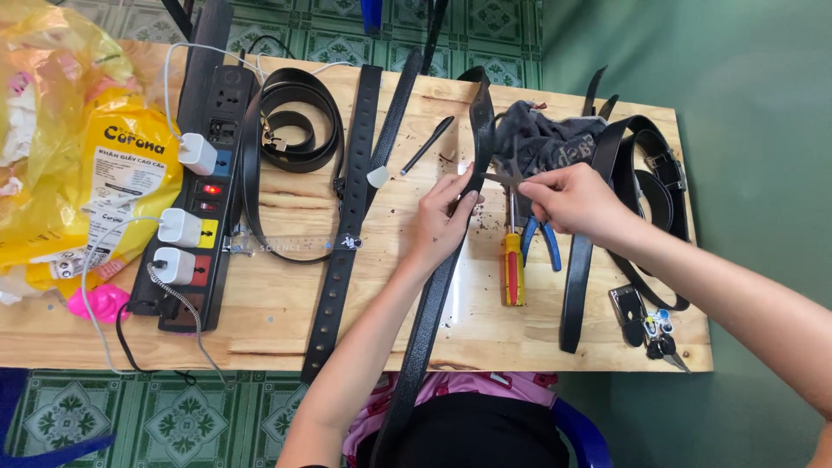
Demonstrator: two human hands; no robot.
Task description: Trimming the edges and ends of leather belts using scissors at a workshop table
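The left hand [446,217] grips a long black belt [433,295] near its upper part, fingers wrapped around the strap's edge and thumb pressed on the face. The belt runs from the person's lap up across the pale wooden table [286,334] toward its far edge. The right hand [572,198] is closed in a pinch on a small metal tool [507,178], whose tip meets the belt just beside the left fingertips (its exact kind is hard to make out).

The strap looks like leather or something similar: light, limp along its length, fairly stiff across its width, with a smooth face that could slide under pressure. A firm hold close to the worked spot, as the left hand has now, seems the best grip, since the free length would sag and twist.

Under the right hand lie blue-handled pliers [542,243] and a screwdriver with a yellow and red handle [513,269]. A dark crumpled cloth [542,139] sits behind, more black belts [646,173] lie to the right, and a coiled belt [299,121] and a punched strap [347,225] to the left beside a power strip [204,199] and a yellow plastic bag [69,130].
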